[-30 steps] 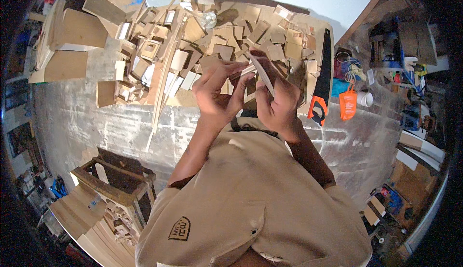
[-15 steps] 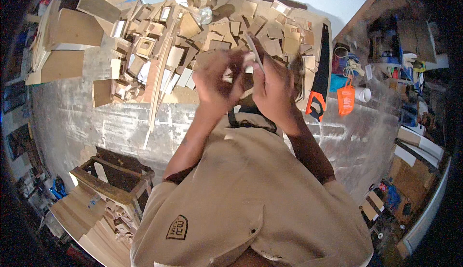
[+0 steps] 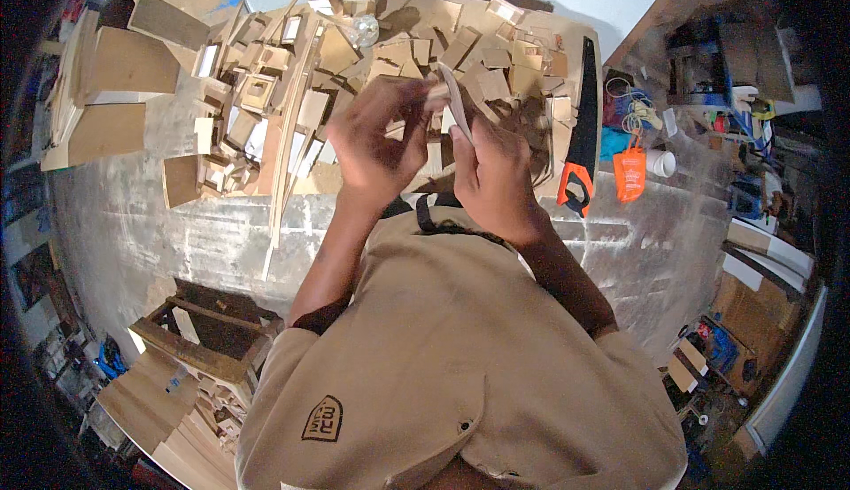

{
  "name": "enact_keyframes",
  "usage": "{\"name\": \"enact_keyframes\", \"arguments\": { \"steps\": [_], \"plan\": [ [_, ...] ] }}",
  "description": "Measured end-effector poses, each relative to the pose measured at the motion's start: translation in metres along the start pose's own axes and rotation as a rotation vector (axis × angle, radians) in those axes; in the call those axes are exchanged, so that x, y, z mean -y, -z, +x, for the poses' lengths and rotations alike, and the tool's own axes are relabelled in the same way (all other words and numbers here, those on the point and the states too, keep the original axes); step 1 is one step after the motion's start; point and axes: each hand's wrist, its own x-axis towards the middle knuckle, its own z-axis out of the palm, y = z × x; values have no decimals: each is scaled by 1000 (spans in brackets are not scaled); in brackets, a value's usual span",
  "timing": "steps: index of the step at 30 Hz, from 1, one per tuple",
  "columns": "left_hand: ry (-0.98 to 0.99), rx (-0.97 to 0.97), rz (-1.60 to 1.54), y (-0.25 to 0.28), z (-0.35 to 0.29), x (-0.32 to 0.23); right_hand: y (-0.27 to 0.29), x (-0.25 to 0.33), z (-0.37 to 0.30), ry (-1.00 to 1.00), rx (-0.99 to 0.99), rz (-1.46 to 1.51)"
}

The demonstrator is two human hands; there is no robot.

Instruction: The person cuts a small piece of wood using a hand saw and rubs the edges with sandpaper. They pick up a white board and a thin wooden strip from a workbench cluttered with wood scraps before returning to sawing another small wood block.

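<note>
In front of my chest, my right hand (image 3: 498, 167) is closed around a thin, flat, pale piece (image 3: 455, 105). It stands on edge, slightly curved, and its material is unclear. My left hand (image 3: 376, 140) is just to the left, fingers curled and blurred. Its fingertips meet the piece's left side, near a small light bit of wood (image 3: 437, 93). Whether the left fingers pinch that bit is hard to make out. Beyond both hands lies a heap of small wooden offcuts (image 3: 336, 50) on a board.
A handsaw (image 3: 580, 131) with an orange and black handle lies right of the heap, beside an orange pouch (image 3: 629, 174) and a white cup (image 3: 660, 163). Long thin strips (image 3: 295, 123) cross the heap. Wooden panels (image 3: 106, 131) stand left. A wooden frame (image 3: 199, 335) sits lower left.
My left hand has shifted a little left, its fingers still blurred. The flat piece in my right hand shows more of its face. The whole view has shifted slightly.
</note>
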Motion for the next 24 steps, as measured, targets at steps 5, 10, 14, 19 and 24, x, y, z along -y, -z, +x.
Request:
{"name": "enact_keyframes", "arguments": {
  "steps": [5,10,14,19,24],
  "plan": [
    [-81,80,28,-3,-3,0,-3,-6,8,28,-59,-21],
    [24,89,-7,2,-9,-4,-5,-7,6,-30,0,30],
    [-46,76,34,6,-1,-7,-5,3,-1,-37,-17,-5],
    [-45,2,24,8,4,-11,-1,19,-7,-45,-17,-39],
    [-53,51,47,13,2,-19,5,11,2,28,6,12]
  ]
}}
